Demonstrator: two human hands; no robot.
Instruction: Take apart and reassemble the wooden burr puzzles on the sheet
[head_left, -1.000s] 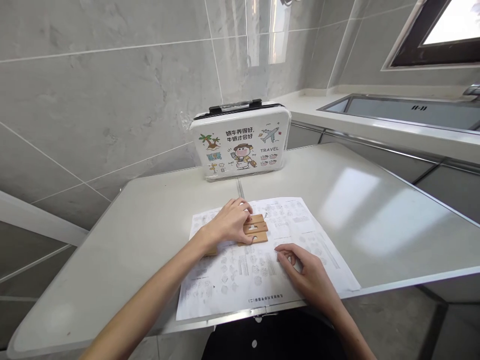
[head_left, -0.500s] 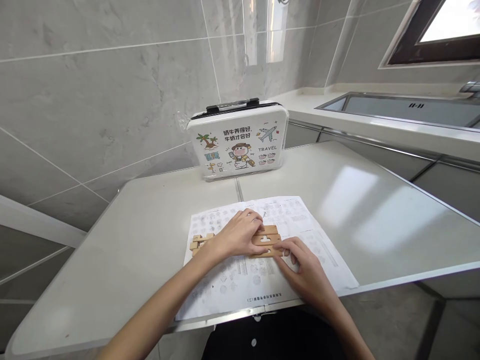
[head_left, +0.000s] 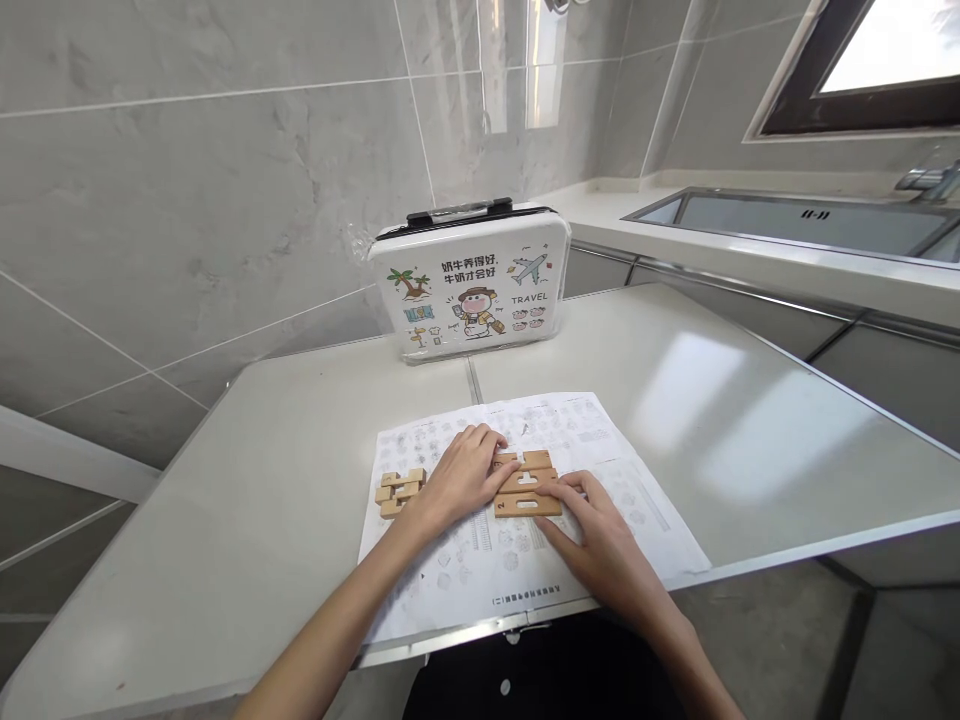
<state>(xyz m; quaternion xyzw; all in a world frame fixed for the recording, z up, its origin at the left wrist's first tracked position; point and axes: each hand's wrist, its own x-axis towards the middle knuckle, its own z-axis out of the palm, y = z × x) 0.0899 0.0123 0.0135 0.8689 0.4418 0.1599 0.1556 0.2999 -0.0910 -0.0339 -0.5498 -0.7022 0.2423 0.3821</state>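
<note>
Passage: tabletop point(head_left: 750, 480) right of sheet point(head_left: 480, 597) | rear: upright case point(head_left: 471, 285) blocks | left: block cluster point(head_left: 409, 491) beside left hand point(head_left: 466, 472)

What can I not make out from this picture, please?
Head view: the middle flat wooden piece is partly covered by fingers of the left hand and the right hand.
Head view: most print on the paper sheet is too small and faint to read.
Head view: the closed case hides whatever may be inside.
Head view: the right end of the sink is cut off by the right edge.

a pale table point(head_left: 300, 450) carries a printed sheet point(head_left: 517, 570) and white case point(head_left: 472, 290).
</note>
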